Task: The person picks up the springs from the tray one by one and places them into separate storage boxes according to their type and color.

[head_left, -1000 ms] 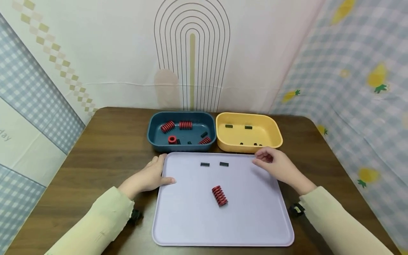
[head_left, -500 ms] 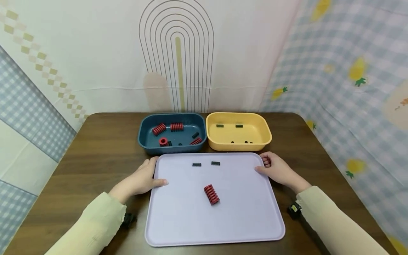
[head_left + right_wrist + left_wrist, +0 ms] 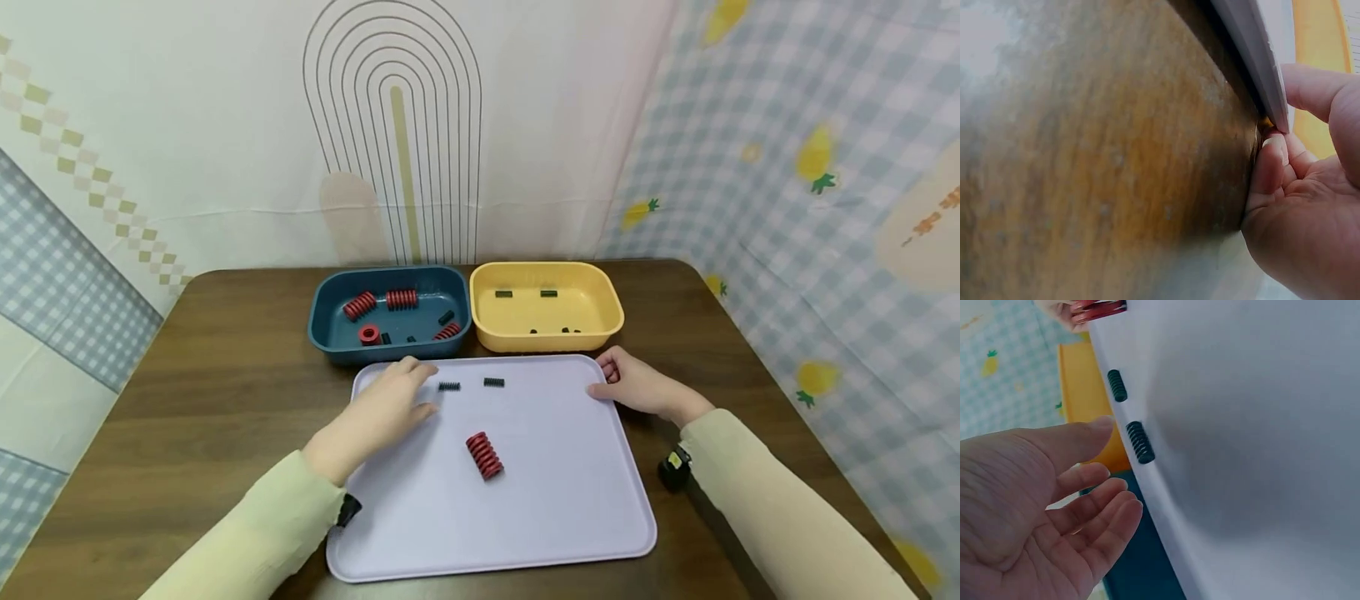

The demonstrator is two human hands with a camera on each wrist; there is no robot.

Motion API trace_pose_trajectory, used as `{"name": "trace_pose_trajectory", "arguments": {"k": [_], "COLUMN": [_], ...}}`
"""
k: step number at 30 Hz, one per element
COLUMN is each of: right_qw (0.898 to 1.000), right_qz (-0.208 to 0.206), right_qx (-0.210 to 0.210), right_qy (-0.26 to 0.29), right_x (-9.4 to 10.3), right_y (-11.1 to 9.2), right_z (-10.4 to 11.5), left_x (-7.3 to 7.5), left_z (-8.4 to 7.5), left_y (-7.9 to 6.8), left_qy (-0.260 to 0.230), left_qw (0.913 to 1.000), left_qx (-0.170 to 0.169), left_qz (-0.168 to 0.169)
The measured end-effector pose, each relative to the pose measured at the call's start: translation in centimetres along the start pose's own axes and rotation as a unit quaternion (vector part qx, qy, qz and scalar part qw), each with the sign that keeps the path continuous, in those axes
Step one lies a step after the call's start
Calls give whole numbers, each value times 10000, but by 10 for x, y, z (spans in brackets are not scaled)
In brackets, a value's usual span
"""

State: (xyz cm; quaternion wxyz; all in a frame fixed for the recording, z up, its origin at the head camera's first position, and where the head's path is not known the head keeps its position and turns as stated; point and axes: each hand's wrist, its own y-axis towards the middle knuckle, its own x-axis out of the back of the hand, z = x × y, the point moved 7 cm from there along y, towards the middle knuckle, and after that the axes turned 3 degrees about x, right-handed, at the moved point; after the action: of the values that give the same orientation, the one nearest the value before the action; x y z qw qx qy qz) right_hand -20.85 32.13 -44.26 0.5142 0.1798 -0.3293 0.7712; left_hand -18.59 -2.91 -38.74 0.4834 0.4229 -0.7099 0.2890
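A pale lilac tray (image 3: 555, 492) lies on the wooden table. My right hand (image 3: 641, 387) grips its far right corner; in the right wrist view the thumb (image 3: 1313, 90) lies over the rim and the curled fingers are at its underside. Over the tray's far left part, my left hand (image 3: 378, 417) is held with fingers loosely spread and nothing in them. Its fingertips are close to a small dark green coil spring (image 3: 1140, 442). Beside that spring lies a second one (image 3: 1117, 385). A larger red coil spring (image 3: 484, 456) rests mid-tray.
Behind the tray, a dark blue bin (image 3: 390, 356) holds several red springs and small dark ones. Touching its right side is a yellow bin (image 3: 547, 341) with several small dark springs. A patterned cloth (image 3: 555, 125) hangs behind the table.
My left hand has left the tray's left edge and moved right over the tray. The right hand has come down onto the right rim. The head view has shifted slightly.
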Motion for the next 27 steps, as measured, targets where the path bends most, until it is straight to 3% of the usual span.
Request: {"name": "trace_pose_trajectory", "arguments": {"k": [3, 7, 17, 27], "right_qw": [9999, 9999, 9999, 9998], "right_qz": [116, 78, 99, 168], "right_qx": [-67, -67, -34, -104], "right_qy": [16, 40, -18, 28], "right_x": [-3, -3, 3, -1], "right_y": [3, 4, 5, 5], "right_z": [1, 2, 3, 0], "left_x": [-10, -14, -19, -26], "left_z": [-4, -6, 0, 4], "left_y": [12, 19, 23, 26], "left_qy": [51, 63, -130, -321], "left_qw": [9998, 9998, 9997, 9987], "left_qx": [-22, 40, 136, 283], "left_qz": [192, 196, 124, 273]}}
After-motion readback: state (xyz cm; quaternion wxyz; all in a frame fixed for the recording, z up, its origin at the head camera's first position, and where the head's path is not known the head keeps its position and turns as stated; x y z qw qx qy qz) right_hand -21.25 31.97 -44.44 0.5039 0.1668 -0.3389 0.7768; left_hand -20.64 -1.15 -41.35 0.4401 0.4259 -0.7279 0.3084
